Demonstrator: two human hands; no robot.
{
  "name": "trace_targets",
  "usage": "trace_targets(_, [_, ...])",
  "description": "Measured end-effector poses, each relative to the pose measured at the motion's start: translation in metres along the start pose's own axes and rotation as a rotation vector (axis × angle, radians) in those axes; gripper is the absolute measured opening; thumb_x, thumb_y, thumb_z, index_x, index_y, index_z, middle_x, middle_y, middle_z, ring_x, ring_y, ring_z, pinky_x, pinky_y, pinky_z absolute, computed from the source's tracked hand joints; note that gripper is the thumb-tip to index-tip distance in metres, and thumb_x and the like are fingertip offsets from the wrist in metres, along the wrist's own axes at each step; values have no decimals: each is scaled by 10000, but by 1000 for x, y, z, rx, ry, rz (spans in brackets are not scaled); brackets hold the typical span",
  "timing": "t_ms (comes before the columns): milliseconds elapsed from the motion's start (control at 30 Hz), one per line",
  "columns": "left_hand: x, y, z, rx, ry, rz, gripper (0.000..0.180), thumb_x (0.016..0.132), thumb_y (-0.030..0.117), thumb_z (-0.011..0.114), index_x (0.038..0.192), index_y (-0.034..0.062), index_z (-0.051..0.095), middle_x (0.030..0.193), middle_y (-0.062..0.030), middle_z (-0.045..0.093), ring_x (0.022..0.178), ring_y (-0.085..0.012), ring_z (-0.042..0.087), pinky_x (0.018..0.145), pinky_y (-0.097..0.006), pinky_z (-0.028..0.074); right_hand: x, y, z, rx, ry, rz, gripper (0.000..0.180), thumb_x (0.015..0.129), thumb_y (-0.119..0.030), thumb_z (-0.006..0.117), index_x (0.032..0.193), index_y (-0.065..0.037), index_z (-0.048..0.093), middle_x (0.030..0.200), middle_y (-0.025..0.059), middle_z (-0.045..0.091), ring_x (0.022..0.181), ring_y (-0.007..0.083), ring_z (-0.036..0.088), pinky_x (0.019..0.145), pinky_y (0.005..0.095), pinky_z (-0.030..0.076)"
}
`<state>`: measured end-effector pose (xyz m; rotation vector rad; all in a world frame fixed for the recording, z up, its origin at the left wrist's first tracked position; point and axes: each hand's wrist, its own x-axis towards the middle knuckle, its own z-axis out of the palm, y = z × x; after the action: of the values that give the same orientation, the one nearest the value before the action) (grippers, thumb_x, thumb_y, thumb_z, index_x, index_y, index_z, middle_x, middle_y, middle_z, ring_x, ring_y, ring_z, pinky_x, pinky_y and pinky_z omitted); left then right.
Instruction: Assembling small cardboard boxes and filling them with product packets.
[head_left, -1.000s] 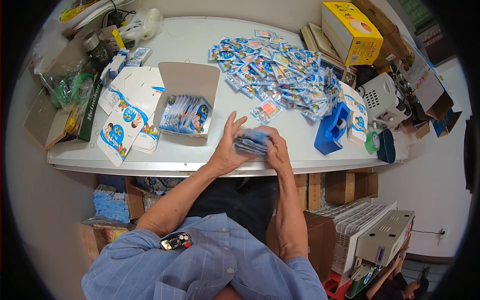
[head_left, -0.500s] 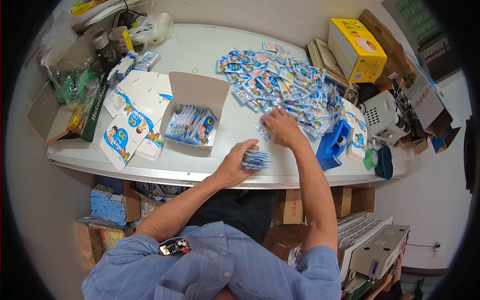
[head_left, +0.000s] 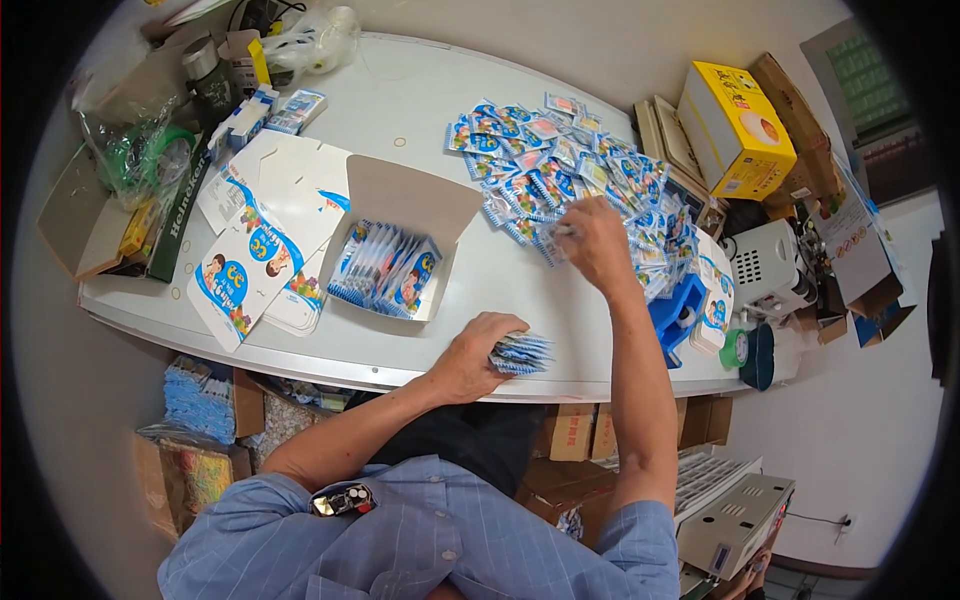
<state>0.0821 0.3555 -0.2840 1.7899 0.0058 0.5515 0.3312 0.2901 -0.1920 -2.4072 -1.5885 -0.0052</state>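
Observation:
My left hand (head_left: 476, 356) is closed round a small stack of blue-and-white sachets (head_left: 522, 354) near the table's front edge. At the near side of a loose heap of similar sachets (head_left: 570, 165), my right hand (head_left: 600, 250) has its fingers pinched. A sachet (head_left: 552, 243), smeared by motion, shows at its fingertips. Left of my hands stands a small carton (head_left: 410, 198) with its lid flap raised. Inside it, several sachets (head_left: 380, 265) stand on edge in a row.
Flat printed cartons (head_left: 245, 275) lie at the left beside an open box of bags and tape (head_left: 165, 215). To the right are a blue tape dispenser (head_left: 680, 315), a green tape roll (head_left: 734, 348), a yellow box (head_left: 738, 130) and a grey-white device (head_left: 770, 262). Below the table sit cardboard boxes (head_left: 572, 432).
The whole view has shifted slightly. My right hand has moved off the tabletop near the heap's edge, a sachet at its fingertips. My left hand keeps its stack.

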Motion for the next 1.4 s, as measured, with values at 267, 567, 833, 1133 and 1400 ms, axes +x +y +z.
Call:
trace_targets(267, [3,2,0,-4,-25,-1,544,723,73,817,1203,51,563,1180,-158,608,1142,-373,563,995,-444,448,33,18,44,-204,286,-49,515,715,-61,753,1197,-61,574,1239,105,626,1265,339,522,1073,483,358])
trace_targets(567, [2,1,-2,-2,-46,-28,555,723,94,829,1210,58,564,1198,-152,602,1175,-361,553,1022,-435,438,53,30,53,-355,357,82,427,764,-7,675,1185,-78,663,1193,133,682,1288,301,536,1174,535,254])
trace_targets(833, [-3,-4,3,-43,9,-14,528,729,77,823,1197,53,579,1287,-174,557,1235,-379,523,1059,-432,423,-14,8,21,674,548,287,202,987,-99,635,1155,-8,701,1006,74,742,890,100,631,813,246,490])
trace_targets(1133, [1,-13,5,-106,36,-14,532,742,54,866,1205,89,607,1634,-225,157,1483,-414,280,1170,-442,316,-118,-27,42,1284,266,509,293,921,-104,697,1193,3,695,1076,48,728,977,126,658,889,281,504])
trace_targets(1400, [2,-3,7,18,-13,50,533,741,107,876,1194,83,596,1362,-189,477,1327,-361,465,1098,-409,387,-132,-63,72,1558,262,452,352,843,-125,673,1160,26,649,1050,86,716,946,153,656,873,284,505])
